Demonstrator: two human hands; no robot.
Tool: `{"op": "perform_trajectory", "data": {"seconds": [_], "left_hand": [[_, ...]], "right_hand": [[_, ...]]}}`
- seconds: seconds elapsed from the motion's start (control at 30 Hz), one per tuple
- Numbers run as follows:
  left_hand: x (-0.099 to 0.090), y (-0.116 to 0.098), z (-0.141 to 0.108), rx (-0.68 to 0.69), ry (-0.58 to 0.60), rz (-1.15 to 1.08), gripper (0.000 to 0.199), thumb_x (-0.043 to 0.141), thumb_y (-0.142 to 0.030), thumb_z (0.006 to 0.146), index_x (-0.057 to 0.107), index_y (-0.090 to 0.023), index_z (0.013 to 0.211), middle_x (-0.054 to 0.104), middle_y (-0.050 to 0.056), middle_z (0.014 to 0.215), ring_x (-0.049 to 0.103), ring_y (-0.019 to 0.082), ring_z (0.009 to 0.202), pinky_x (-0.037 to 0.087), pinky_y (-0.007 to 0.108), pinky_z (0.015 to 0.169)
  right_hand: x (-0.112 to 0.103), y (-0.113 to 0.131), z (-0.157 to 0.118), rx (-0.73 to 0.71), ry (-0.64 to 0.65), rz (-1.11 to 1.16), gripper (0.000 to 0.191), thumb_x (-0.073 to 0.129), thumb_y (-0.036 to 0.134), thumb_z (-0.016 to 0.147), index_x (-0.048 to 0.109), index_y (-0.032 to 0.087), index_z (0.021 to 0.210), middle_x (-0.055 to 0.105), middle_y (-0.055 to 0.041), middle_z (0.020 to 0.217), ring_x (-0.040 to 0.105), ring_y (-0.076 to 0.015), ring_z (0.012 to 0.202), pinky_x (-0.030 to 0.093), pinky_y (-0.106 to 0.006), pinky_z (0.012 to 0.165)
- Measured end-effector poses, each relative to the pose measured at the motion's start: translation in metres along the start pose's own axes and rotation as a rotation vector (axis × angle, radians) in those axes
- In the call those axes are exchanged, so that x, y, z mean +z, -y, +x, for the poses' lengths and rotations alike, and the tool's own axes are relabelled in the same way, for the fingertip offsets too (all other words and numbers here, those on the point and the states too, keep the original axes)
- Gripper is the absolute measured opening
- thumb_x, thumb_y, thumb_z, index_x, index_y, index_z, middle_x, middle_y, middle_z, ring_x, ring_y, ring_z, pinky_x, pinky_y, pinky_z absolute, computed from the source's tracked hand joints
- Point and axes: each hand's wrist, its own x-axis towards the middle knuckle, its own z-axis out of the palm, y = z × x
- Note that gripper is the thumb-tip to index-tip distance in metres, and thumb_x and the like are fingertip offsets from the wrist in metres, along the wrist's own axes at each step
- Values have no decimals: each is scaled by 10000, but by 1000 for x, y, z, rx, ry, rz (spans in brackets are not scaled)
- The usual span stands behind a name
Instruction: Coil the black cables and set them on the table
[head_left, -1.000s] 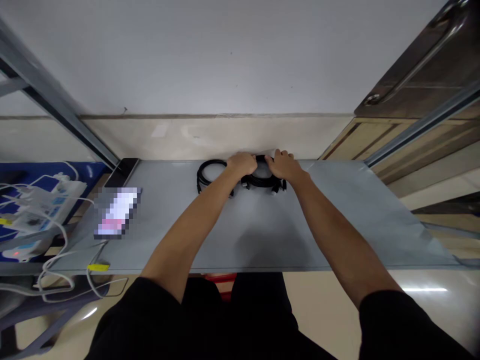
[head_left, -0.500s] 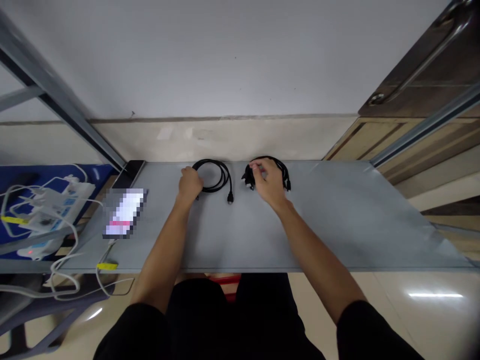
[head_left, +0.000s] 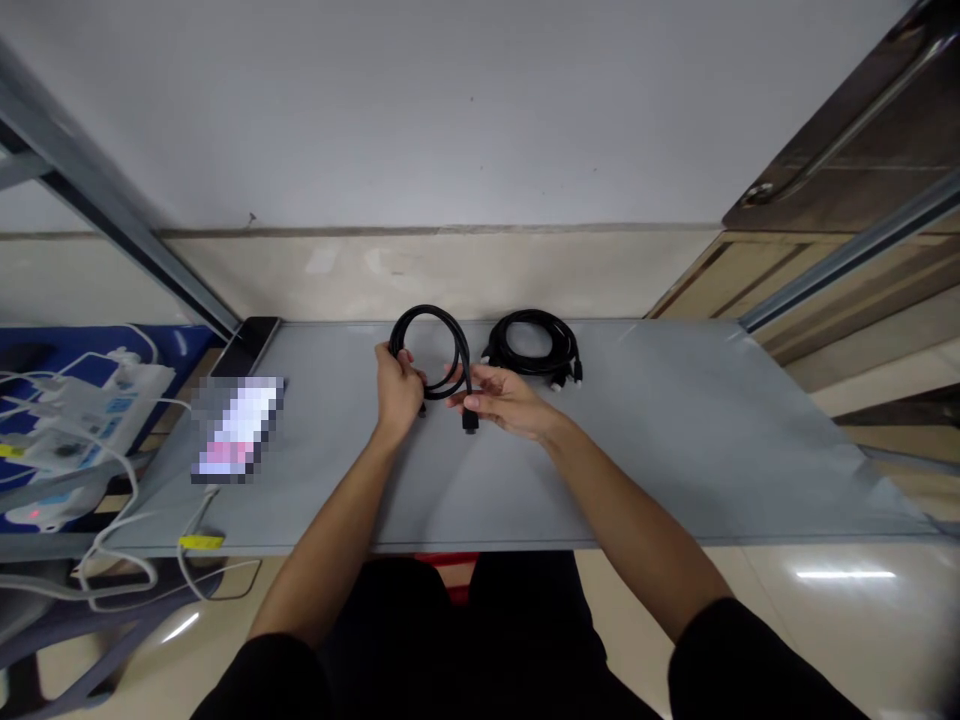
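A coiled black cable (head_left: 430, 311) is held up a little off the grey table (head_left: 675, 440), its loops standing tilted toward me. My left hand (head_left: 399, 390) is closed around the left side of the coil. On the right side, my right hand (head_left: 506, 398) has its fingers on the coil just above a black plug (head_left: 470, 420) that hangs down. A second connector end shows below my left fingers. Behind my right hand lies another bundle of coiled black cables (head_left: 536, 340), with several plug ends at its lower edge.
A lit phone (head_left: 240, 425), its screen blurred out, lies at the table's left with a white cable attached. A dark flat object (head_left: 251, 345) lies behind it. Farther left, a white power strip (head_left: 105, 430) carries tangled cords. The wall (head_left: 465, 275) borders the table's back.
My right hand has left the bundle on the right and moved left to the single coil by its plug. My left hand has shifted slightly right, raising and tilting the coil.
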Motion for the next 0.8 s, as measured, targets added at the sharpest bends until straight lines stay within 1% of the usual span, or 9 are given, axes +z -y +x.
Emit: {"op": "perform_trajectory", "data": {"seconds": [0.1,0.17,0.23,0.33,0.4,0.47,0.57,0.67,0.8], "left_hand": [[11,3,-9,8,17,-59,90,403,-237,1074,366,-256,994,531,-43,907,564,64,470,435,220,443],[17,5,-15,15,33,-96,122,449,-285,1076,362,-260,995,539,-46,886,591,75,473,437,214,434],[20,6,-21,8,70,-131,166,481,-343,1078,353,-265,1005,573,-34,902,629,88,504,441,202,426],[21,6,-26,-19,155,-169,218,516,-409,1072,343,-277,1067,656,16,1038,695,113,603,473,192,431],[20,4,-27,-25,196,-177,241,540,-408,1065,343,-281,1121,690,55,1148,723,130,668,512,205,458],[21,3,-27,-28,213,-187,238,556,-367,1058,358,-275,1151,702,76,1187,732,137,700,553,230,511],[24,3,-26,-70,191,-235,239,602,-288,1018,392,-263,1130,692,39,1090,739,143,731,580,248,582],[28,3,-25,-139,127,-322,269,675,-233,940,438,-256,1065,649,-4,980,750,165,824,597,255,626],[27,0,-24,-175,51,-446,274,766,-217,847,530,-237,983,649,-5,926,724,167,901,640,289,709]], "right_hand": [[1,-6,5,16,-67,70,625,1014,467,635,767,265,1172,781,-31,1026,755,-176,855,640,-290,703],[3,-11,9,2,-153,27,551,1025,483,599,778,235,1024,749,-3,876,694,-151,733,591,-271,616],[3,-12,12,-46,-271,-38,480,997,542,625,757,215,881,683,17,746,621,-136,650,544,-269,569],[2,-10,15,-191,-445,-120,462,925,630,698,722,223,780,626,19,696,578,-141,650,538,-294,620],[2,-7,15,-283,-517,-204,448,885,642,745,710,230,752,624,7,706,578,-155,679,531,-307,651],[4,-6,14,-327,-560,-305,446,851,642,783,693,229,721,609,3,684,571,-163,673,514,-312,645],[10,-7,14,-343,-619,-392,469,804,662,815,688,219,713,584,6,646,570,-165,643,500,-308,624],[13,-9,14,-342,-688,-430,492,767,685,833,713,207,732,564,13,625,548,-153,610,490,-296,600],[10,-12,14,-304,-751,-465,519,755,716,829,791,198,835,520,28,606,490,-141,567,483,-294,563]]}}
